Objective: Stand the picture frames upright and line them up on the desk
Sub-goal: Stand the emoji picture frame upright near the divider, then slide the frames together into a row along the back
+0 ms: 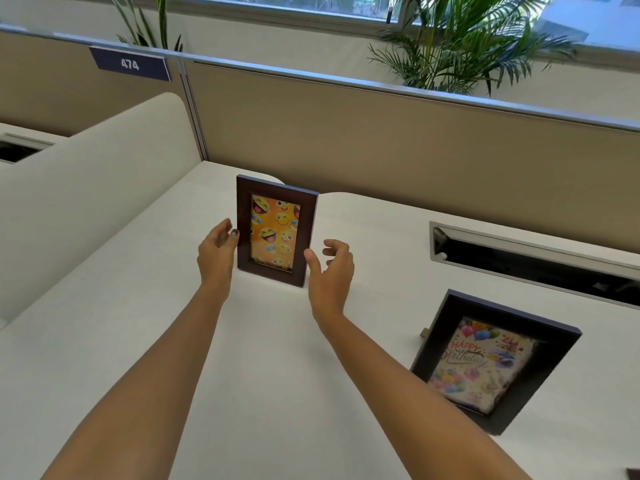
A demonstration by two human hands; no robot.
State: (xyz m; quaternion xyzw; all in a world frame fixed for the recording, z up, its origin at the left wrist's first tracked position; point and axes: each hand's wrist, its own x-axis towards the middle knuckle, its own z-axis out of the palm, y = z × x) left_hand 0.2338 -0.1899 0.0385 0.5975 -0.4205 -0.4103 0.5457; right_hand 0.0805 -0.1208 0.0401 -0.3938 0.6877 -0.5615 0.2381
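Our left hand (217, 252) and right hand (329, 268) are both released, fingers spread on either side of the brown emoji frame (276, 230), which stands upright in the centre of the white desk (145, 306). Next comes the birthday frame (493, 362) at lower right — it looks propped at a tilt — to bring into line, we judge.

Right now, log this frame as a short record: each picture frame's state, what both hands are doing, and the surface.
emoji frame: upright, brown, mid-desk
birthday frame: dark, upright on its stand, to the right and nearer the camera
left hand: open beside the emoji frame's left edge, contact unclear
right hand: open beside its right edge, no grip
desk: white
line-up: frames not yet in a row
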